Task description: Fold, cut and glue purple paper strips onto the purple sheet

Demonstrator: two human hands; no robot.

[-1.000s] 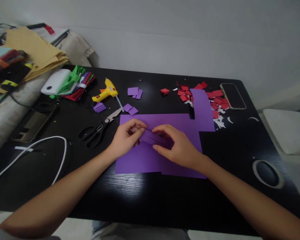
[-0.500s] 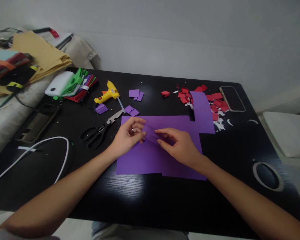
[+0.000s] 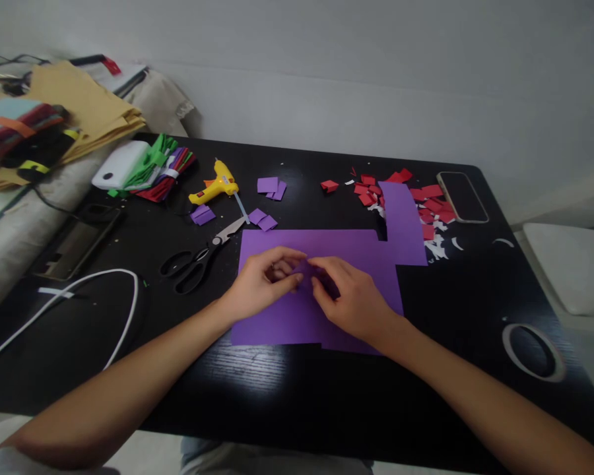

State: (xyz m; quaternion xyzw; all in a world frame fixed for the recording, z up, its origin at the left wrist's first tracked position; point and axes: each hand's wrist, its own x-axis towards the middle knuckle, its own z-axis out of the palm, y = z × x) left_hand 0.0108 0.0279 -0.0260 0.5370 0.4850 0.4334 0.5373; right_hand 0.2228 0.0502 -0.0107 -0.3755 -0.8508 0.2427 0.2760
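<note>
Between my two hands is a small piece of purple paper, mostly covered by fingers and hard to tell from the purple behind it. My left hand pinches its left side between thumb and fingers. On the other side my right hand is closed on it with bent thumb and forefinger. Both hands are above large purple paper sheets lying on the black table. Black-handled scissors lie left of the sheets, blades apart. Small purple paper pieces lie beyond the scissors' tips.
A yellow glue gun lies at the back left, near bundled coloured strips. Red paper pieces, white scraps, a curved purple strip and a phone are at the right. A tape roll lies near the right edge.
My hands have drawn closer together, the left shifting right. The purple paper piece, earlier stretched out between them with a crease or slit showing, is now mostly hidden by fingers.
</note>
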